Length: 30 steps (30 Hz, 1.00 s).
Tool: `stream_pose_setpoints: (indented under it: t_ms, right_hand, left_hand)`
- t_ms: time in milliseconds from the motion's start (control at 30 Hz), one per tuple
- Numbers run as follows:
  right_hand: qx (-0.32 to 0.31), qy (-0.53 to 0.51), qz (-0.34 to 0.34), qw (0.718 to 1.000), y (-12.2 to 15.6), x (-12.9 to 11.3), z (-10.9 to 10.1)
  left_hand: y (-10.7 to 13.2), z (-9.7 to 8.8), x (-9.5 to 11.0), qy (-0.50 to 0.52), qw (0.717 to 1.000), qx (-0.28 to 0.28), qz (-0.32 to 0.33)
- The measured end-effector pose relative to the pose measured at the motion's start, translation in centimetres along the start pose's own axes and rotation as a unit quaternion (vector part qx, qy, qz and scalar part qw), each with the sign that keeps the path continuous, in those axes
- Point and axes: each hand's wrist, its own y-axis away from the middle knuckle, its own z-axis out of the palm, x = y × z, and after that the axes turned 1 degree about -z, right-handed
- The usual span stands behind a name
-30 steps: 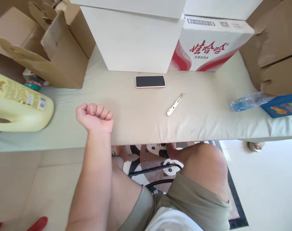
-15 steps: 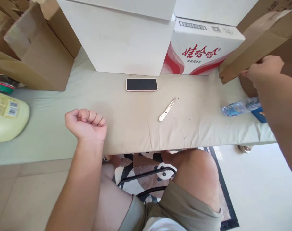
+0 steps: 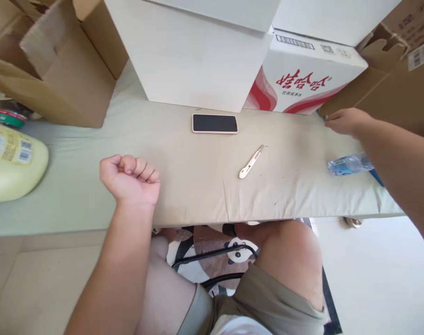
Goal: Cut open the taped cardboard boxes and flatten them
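While the left hand (image 3: pixel 131 180) is clenched near-left of the phone (image 3: pixel 215 123), curled fingers up, the right hand (image 3: pixel 347 122) is well right of the phone, at the low corner of the brown carton (image 3: pixel 389 93). Can't tell if it's gripping; contact hard to make out. Carton: right of phone, cut off by frame, partly behind the right forearm (image 3: pixel 396 153). Cutter (image 3: pixel 251 163): near-right of phone, tip unclear. Bottle (image 3: pixel 347 164): right of phone, 1 end hidden by forearm. Yellow jug (image 3: pixel 16 172): left of phone, cut off at frame edge.
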Motion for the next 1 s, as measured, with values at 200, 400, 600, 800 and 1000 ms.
stream_pose_setpoints:
  t_ms: [200,400,600,800,1000]
  right_hand:
    - [-0.172,0.181,-0.057,0.967,4.5,-11.0,2.4]
    - [-0.246,0.211,-0.224,0.919,10.3,-23.3,7.0]
    - [-0.220,0.142,-0.409,0.874,14.8,-35.8,12.0]
    - [-0.184,0.021,-0.468,0.864,17.0,-45.6,15.8]
    - [-0.167,-0.008,-0.435,0.885,15.6,-47.4,18.4]
  left_hand:
    - [0.3,-0.8,1.0,0.057,0.998,0.006,-0.012]
    - [0.0,-2.1,2.4,0.077,0.997,-0.016,0.004]
    - [-1.3,-3.4,4.1,0.076,0.996,0.018,0.041]
    - [-2.6,-4.6,4.7,0.107,0.991,0.010,0.082]
    - [-3.8,-6.2,4.1,-0.005,0.990,0.010,0.140]
